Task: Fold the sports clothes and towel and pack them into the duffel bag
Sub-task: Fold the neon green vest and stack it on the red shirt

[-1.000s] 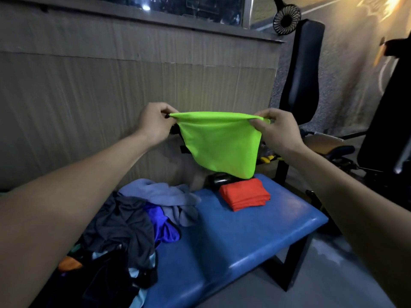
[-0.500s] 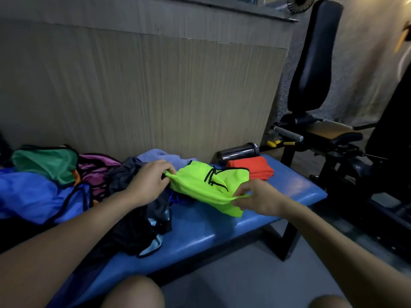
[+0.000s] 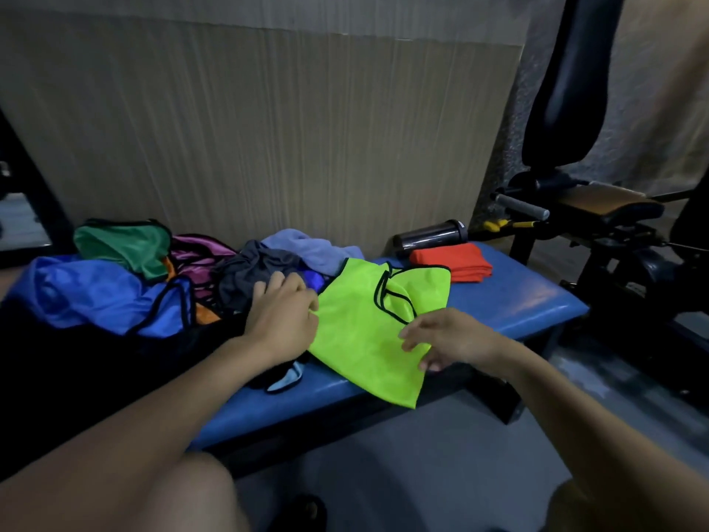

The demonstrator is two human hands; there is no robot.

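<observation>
A neon green bib (image 3: 364, 328) with black trim lies spread on the blue bench (image 3: 518, 301), its lower corner hanging over the front edge. My left hand (image 3: 284, 316) rests at the bib's left edge, fingers curled by the cloth. My right hand (image 3: 449, 335) hovers over the bib's right part with fingers spread, holding nothing. A folded orange-red cloth (image 3: 452, 261) lies on the bench's right end. A lilac-grey towel (image 3: 307, 249) and dark clothes (image 3: 253, 278) are heaped behind my left hand. A black bag (image 3: 76, 378) lies at the left, dim.
Green (image 3: 122, 243), purple (image 3: 195, 255) and blue (image 3: 96, 293) bibs are piled at the left. A dark bottle (image 3: 429, 236) lies by the wall behind the orange-red cloth. A gym machine (image 3: 575, 209) stands at the right. My knees show at the bottom.
The green bib was held up stretched between both hands, then came down onto the bench. My right hand has let go of it and opened.
</observation>
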